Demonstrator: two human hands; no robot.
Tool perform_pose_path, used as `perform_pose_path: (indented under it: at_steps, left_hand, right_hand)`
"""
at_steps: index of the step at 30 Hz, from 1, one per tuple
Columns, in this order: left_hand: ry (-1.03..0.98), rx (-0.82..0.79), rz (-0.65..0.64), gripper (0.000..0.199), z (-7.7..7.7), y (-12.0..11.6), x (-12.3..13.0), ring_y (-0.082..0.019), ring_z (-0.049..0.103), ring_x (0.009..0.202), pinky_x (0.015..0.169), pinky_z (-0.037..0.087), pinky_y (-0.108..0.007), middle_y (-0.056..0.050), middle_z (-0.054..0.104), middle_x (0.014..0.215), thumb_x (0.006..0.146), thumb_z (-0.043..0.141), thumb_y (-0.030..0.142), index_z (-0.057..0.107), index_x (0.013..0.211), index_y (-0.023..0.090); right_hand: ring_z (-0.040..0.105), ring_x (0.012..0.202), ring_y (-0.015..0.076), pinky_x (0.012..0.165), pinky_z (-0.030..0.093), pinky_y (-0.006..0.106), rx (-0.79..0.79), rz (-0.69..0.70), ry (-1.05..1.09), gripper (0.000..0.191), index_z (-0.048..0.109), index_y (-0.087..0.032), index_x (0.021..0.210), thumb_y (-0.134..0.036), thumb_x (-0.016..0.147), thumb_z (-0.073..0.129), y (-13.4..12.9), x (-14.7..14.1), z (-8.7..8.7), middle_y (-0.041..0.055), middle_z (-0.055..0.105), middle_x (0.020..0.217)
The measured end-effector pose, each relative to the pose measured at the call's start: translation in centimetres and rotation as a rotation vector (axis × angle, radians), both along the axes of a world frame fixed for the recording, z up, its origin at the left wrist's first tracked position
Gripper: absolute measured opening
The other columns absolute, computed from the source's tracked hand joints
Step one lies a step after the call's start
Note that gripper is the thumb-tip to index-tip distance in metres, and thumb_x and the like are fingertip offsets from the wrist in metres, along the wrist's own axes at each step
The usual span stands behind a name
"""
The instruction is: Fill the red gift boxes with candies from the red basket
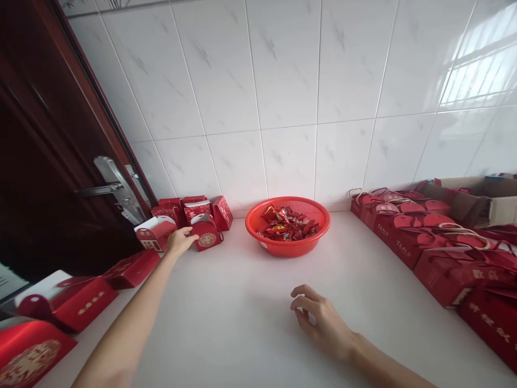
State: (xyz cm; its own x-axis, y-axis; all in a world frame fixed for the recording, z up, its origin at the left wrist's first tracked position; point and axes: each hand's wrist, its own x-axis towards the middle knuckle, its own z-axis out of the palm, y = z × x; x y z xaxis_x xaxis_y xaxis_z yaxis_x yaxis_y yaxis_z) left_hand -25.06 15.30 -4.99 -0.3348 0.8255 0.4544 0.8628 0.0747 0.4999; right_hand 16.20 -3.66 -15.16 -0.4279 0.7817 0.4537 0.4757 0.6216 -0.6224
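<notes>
My left hand (181,241) reaches to the small red boxes at the back left, its thumb and fingers closed at the left edge of a red box with a gold emblem (207,240). Over the white surface at the right of centre hovers my right hand (317,318), fingers loosely curled and apart, holding nothing. A red plastic basket (288,248) stands against the wall between the hands' far sides, with red-wrapped sweets (288,224) in it.
Larger red boxes (86,307) line the left side beside a dark door (60,134). Rows of closed red boxes with string handles (404,237) fill the right side, and an open cardboard carton (503,210) sits behind them. White tiles (286,64) form the back wall.
</notes>
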Motion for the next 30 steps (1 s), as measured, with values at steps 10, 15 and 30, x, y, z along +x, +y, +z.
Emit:
perform_pose_path:
  at_steps: [10,15,30]
  left_hand:
    - [-0.096,0.138,-0.172,0.001,0.5,-1.6,5.8,-0.031,0.064,0.112,0.102,0.047,-0.039,-0.010,0.074,0.104,0.066,0.066,0.021,0.065,0.067,0.021]
    - [-0.165,0.242,-0.339,0.016,0.7,-4.6,8.9,-0.024,0.068,0.097,0.092,0.052,-0.033,-0.006,0.075,0.094,0.076,0.056,0.034,0.065,0.077,0.021]
    - [-0.017,0.325,-1.213,0.022,-2.7,-16.2,22.8,-0.020,0.063,0.085,0.093,0.049,-0.040,-0.006,0.071,0.087,0.090,0.053,0.027,0.069,0.075,0.025]
  right_hand:
    - [0.058,0.058,0.0097,0.062,0.053,0.028,-0.049,-0.018,-0.015,0.021,0.064,-0.021,0.090,-0.011,0.087,0.044,0.5,0.1,-0.1,0.0098,0.063,0.110]
    - [0.059,0.062,0.0115,0.063,0.053,0.028,-0.024,-0.033,0.051,0.020,0.064,-0.020,0.092,-0.016,0.090,0.045,1.0,0.2,-0.1,0.0100,0.064,0.107]
    - [0.047,0.053,0.0107,0.050,0.040,0.023,-0.148,-0.249,0.630,0.051,0.043,-0.020,0.066,-0.065,0.082,0.060,2.0,1.4,4.5,-0.0036,0.046,0.059]
